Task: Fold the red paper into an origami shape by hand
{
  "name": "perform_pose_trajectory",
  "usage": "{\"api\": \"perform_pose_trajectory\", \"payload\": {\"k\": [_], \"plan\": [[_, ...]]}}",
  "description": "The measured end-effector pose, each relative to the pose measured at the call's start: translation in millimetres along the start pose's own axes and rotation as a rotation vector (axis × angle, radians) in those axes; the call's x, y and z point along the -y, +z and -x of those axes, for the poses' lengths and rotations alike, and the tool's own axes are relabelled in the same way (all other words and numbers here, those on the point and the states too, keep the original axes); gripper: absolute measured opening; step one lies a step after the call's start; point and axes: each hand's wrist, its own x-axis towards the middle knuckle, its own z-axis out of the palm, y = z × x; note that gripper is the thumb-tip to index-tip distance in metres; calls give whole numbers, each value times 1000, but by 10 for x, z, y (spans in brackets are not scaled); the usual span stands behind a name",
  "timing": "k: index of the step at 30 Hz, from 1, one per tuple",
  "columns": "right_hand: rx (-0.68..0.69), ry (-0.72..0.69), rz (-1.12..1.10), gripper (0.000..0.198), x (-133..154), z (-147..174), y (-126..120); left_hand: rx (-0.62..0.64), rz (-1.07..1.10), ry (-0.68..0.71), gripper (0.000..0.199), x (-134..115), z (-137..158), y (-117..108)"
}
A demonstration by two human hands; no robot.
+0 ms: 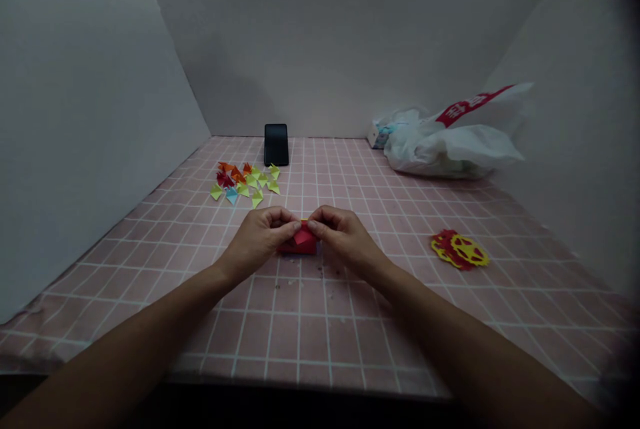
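Observation:
At the middle of the table, both hands pinch a small piece of red folded paper (303, 237) between thumbs and fingertips. My left hand (261, 234) grips its left upper edge, and my right hand (343, 234) its right upper edge; the thumbs almost meet. Under the pinched part, a flat red surface reaches down to the tablecloth; whether it is the same sheet or a separate one I cannot tell. A sliver of yellow-orange shows at the top between the fingertips. The fingers hide the paper's upper corners.
Several small folded paper pieces (243, 181) in orange, red, yellow and blue lie at the back left. A dark phone (276, 145) leans behind them. A white plastic bag (445, 149) and a small box (376, 135) rest back right. Red and yellow cut-outs (469, 251) lie to the right.

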Motion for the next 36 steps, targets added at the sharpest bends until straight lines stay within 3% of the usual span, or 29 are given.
{"api": "perform_pose_trajectory", "payload": {"k": [11,16,20,24,32,36], "plan": [[-83,-109,131,16,52,34,30,-8,27,0,17,-7,8,-1],[-225,-308,228,9,65,44,3,-100,185,2,20,50,-36,-21],[-97,-442,358,12,46,69,44,-126,343,-2,22,93,-43,-4],[-109,-467,462,12,13,92,105,-114,421,-27,19,93,-4,44],[-213,-538,421,13,-50,95,153,-146,528,-56,24,142,29,115],[-267,-485,277,15,-50,103,164,-137,590,-56,26,150,47,145]]}}
